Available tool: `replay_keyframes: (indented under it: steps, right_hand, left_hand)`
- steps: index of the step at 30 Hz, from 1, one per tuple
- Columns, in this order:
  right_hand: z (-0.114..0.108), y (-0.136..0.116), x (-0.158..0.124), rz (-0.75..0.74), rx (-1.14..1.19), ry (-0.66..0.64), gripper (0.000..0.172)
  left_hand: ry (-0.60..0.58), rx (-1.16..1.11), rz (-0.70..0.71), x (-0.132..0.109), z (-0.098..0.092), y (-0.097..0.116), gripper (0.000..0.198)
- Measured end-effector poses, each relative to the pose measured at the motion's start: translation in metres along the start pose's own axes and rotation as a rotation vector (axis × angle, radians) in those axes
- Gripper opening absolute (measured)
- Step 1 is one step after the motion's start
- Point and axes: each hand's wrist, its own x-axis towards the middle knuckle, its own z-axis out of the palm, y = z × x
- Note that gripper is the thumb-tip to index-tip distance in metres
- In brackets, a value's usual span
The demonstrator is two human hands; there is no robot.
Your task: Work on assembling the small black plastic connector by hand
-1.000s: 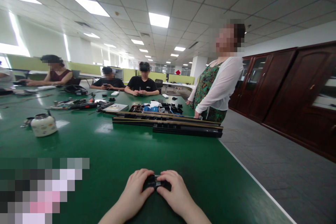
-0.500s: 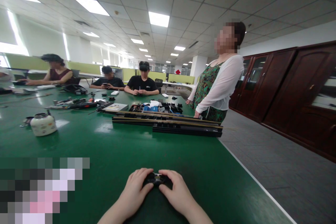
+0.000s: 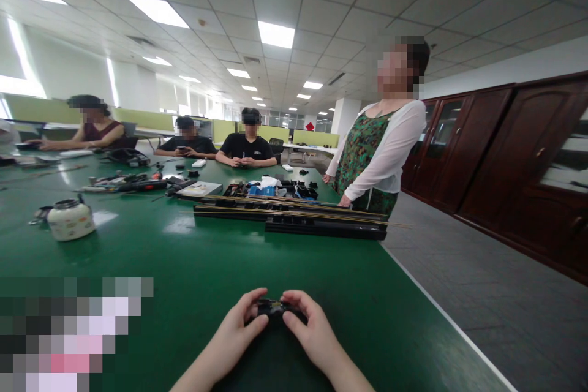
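A small black part (image 3: 274, 308) with a bit of brass or gold colour in its middle is between my hands, low in the centre of the head view. My left hand (image 3: 247, 320) has its thumb and fingers closed on the left end of it. On the right end, my right hand (image 3: 309, 320) grips with thumb and forefinger. Both palms hide the outer ends, and the exact kind of part is too small to make out. Under my hands lies the green table top (image 3: 220, 269).
Long black rails (image 3: 326, 229) with thin brass rods lie across the table ahead. Behind them are a blue-and-black pile of parts (image 3: 261, 188) and tools (image 3: 142, 185). A white jar (image 3: 71, 220) stands left. A person (image 3: 376, 147) stands at the right edge; others sit opposite.
The fingers of both hands have lifted a little off the top of the black part, so more of it shows. The view has shifted slightly.
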Motion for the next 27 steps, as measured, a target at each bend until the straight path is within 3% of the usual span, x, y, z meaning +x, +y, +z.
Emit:
replay_keyframes:
  steps: [4,14,20,27]
  right_hand:
    - [0.003,0.002,0.001,0.022,0.130,0.000,0.035]
    - [0.000,0.013,0.005,0.086,0.297,0.039,0.044]
    - [0.002,0.010,0.005,0.108,0.230,0.021,0.045]
    - [0.003,0.007,0.005,0.107,0.149,0.001,0.045]
  left_hand:
    - [-0.042,-0.131,-0.051,0.003,-0.002,-0.004,0.066]
    - [-0.117,-0.187,-0.039,0.002,-0.002,-0.005,0.054]
    - [-0.060,-0.149,-0.068,-0.001,-0.002,0.003,0.053]
    - [0.012,-0.294,-0.049,-0.002,0.002,0.004,0.050]
